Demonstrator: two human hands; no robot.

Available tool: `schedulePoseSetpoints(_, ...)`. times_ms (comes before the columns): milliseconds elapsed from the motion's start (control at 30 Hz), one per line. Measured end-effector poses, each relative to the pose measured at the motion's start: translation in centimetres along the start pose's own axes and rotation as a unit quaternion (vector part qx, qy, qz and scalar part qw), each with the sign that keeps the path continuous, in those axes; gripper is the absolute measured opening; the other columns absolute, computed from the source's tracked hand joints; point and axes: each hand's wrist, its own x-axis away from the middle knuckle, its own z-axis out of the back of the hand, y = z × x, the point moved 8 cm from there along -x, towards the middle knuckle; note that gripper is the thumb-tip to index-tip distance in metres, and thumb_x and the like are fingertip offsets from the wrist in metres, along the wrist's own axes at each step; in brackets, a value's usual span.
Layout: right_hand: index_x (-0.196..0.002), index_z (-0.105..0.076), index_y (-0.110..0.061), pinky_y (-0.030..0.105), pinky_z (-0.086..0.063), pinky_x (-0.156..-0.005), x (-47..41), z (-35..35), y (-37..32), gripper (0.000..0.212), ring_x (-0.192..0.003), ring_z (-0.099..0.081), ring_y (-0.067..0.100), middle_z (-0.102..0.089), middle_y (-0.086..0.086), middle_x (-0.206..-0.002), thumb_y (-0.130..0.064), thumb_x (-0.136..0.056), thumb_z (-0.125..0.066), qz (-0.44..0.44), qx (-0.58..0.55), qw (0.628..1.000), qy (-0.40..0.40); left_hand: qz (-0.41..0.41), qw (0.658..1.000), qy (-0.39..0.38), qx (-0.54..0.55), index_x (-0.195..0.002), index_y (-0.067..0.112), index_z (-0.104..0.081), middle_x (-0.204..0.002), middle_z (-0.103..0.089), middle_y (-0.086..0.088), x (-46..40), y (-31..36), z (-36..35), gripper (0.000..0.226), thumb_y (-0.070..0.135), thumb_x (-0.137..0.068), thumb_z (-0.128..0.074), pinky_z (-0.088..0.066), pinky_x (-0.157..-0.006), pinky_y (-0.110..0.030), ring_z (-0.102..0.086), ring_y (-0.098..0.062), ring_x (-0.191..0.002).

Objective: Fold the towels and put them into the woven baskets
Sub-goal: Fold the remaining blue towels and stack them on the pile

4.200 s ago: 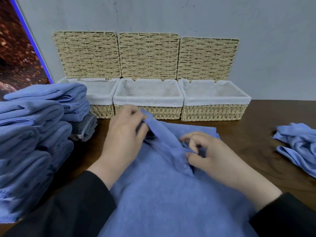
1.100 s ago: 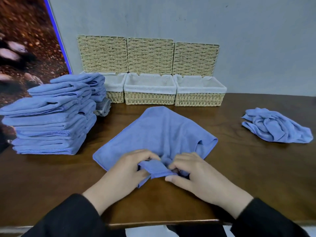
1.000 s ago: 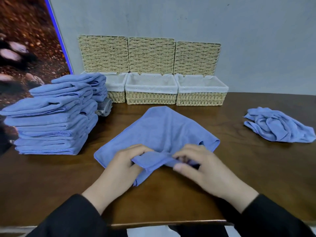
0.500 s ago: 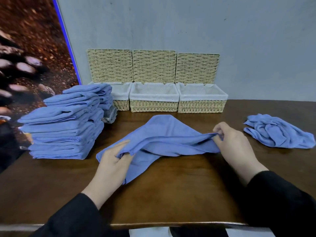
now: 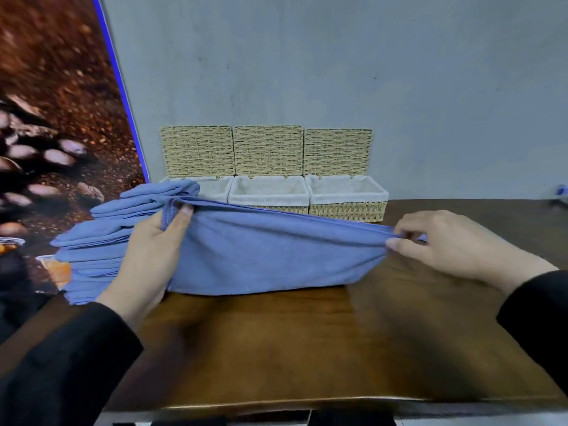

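Note:
A blue towel (image 5: 270, 256) is stretched between my hands above the brown table (image 5: 307, 348), doubled over, its lower edge touching the wood. My left hand (image 5: 153, 250) pinches the towel's left corners, thumb on top. At the other end my right hand (image 5: 451, 244) pinches the right corners between thumb and fingers. Three woven baskets with white liners stand in a row against the wall: left (image 5: 215, 189), middle (image 5: 269, 195), right (image 5: 347, 198). Their lids are up. No towel shows in the middle and right ones; the left is partly hidden.
A tall stack of folded blue towels (image 5: 101, 241) stands at the table's left, behind my left hand and in front of the left basket. The table's front edge (image 5: 307, 404) runs close below. A grey wall (image 5: 338, 72) backs the baskets.
My hands drew apart from the towel's middle to its two ends and lifted it, pulling it taut. The view tilted up, and the crumpled towels on the right left the frame.

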Motion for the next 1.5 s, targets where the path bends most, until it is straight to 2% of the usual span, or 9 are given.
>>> schedulePoseSetpoints(167,-0.074,-0.049,-0.018,0.036,-0.035,-0.056,-0.4,5.9,-0.2,0.036,-0.052,-0.040,0.014,-0.048,-0.005,-0.054,-0.044,-0.095,-0.062,-0.073,-0.190,0.967,0.153,0.019,0.999,-0.016,0.030,-0.084,0.007,-0.062,-0.085,-0.066,-0.003,-1.8,1.2,1.3,0.062,0.069,-0.085,-0.059,-0.041,-0.073,-0.039,-0.059,-0.018,-0.082)
schedulePoseSetpoints(267,-0.080,-0.051,-0.017,0.042,-0.042,-0.061,-1.1,8.6,-0.9,0.026,-0.063,-0.049,0.032,-0.058,0.008,-0.065,-0.030,-0.096,-0.065,-0.082,-0.278,0.929,0.229,0.016,0.998,-0.030,0.052,-0.093,0.022,-0.063,-0.093,-0.060,-0.003,-2.6,3.1,1.0,0.050,0.071,-0.083,-0.064,-0.041,-0.079,-0.043,-0.056,-0.020,-0.086)
schedulePoseSetpoints(567,-0.118,-0.050,-0.030,0.018,-0.035,-0.036,-0.5,9.3,0.4,0.016,-0.048,-0.051,0.006,-0.070,-0.002,-0.093,-0.022,-0.105,-0.053,-0.115,-0.494,0.800,0.321,-0.037,0.999,-0.009,0.023,-0.090,0.004,-0.059,-0.089,-0.054,0.001,-4.1,5.4,0.7,0.052,0.056,-0.090,-0.058,-0.035,-0.075,-0.038,-0.048,-0.016,-0.081)
schedulePoseSetpoints(767,-0.117,-0.048,-0.028,0.021,-0.035,-0.042,-6.4,3.4,2.4,0.015,-0.053,-0.048,0.011,-0.058,0.009,-0.085,-0.020,-0.105,-0.051,-0.150,-0.445,0.837,0.283,-0.013,0.989,-0.041,-0.141,-0.085,0.000,-0.060,-0.078,-0.062,-0.010,-7.6,1.3,-2.3,0.040,0.034,-0.104,-0.052,-0.039,-0.064,-0.032,-0.057,-0.021,-0.073)
schedulePoseSetpoints(900,-0.140,-0.045,-0.024,0.037,-0.046,-0.086,-11.0,-4.7,3.1,0.043,-0.114,-0.060,0.034,-0.060,0.009,-0.124,-0.032,-0.100,-0.058,-0.213,-0.254,0.938,0.101,-0.045,0.922,-0.096,-0.373,-0.133,0.009,-0.055,-0.117,-0.063,-0.017,-9.5,-2.9,-5.9,0.032,0.013,-0.101,-0.057,-0.046,-0.073,-0.031,-0.061,-0.035,-0.094)
schedulePoseSetpoints(1067,-0.148,-0.047,-0.021,0.028,-0.038,-0.098,-9.2,-11.6,-3.9,0.051,-0.130,-0.052,0.024,-0.049,0.001,-0.150,-0.044,-0.103,-0.052,-0.104,-0.236,0.966,-0.016,-0.095,0.867,-0.259,-0.415,-0.149,0.022,-0.046,-0.143,-0.052,-0.006,-4.4,-8.7,-12.8,0.048,0.033,-0.103,-0.052,-0.042,-0.102,-0.036,-0.051,-0.028,-0.130)
schedulePoseSetpoints(1200,-0.162,-0.016,-0.025,0.038,-0.005,-0.127,-6.2,-18.8,-7.2,0.080,-0.156,-0.008,0.010,-0.012,-0.008,-0.169,-0.069,-0.096,-0.022,-0.032,-0.140,0.975,-0.169,-0.065,0.769,-0.360,-0.524,-0.159,0.032,-0.021,-0.168,-0.015,0.006,0.0,-14.6,-14.5,0.063,0.060,-0.103,-0.028,-0.016,-0.124,-0.043,-0.013,-0.015,-0.155)
schedulePoseSetpoints(1300,-0.163,-0.005,-0.031,0.043,0.003,-0.127,-6.4,-20.1,-6.0,0.096,-0.155,0.005,0.004,0.002,-0.016,-0.168,-0.081,-0.082,0.003,0.019,-0.084,0.982,-0.170,-0.056,0.765,-0.355,-0.534,-0.161,0.036,-0.013,-0.169,-0.002,0.013,-0.7,-16.0,-13.6,0.070,0.070,-0.099,-0.017,-0.004,-0.126,-0.044,-0.001,-0.010,-0.156)
schedulePoseSetpoints(1500,-0.161,-0.021,-0.033,0.045,0.001,-0.127,-7.3,-19.8,-5.6,0.073,-0.155,-0.003,0.003,-0.011,-0.015,-0.169,-0.069,-0.097,-0.020,0.029,-0.135,0.976,-0.168,-0.019,0.749,-0.374,-0.547,-0.161,0.035,-0.012,-0.170,-0.001,0.010,-1.3,-16.6,-14.0,0.073,0.072,-0.098,-0.013,0.001,-0.125,-0.050,0.001,-0.011,-0.156)
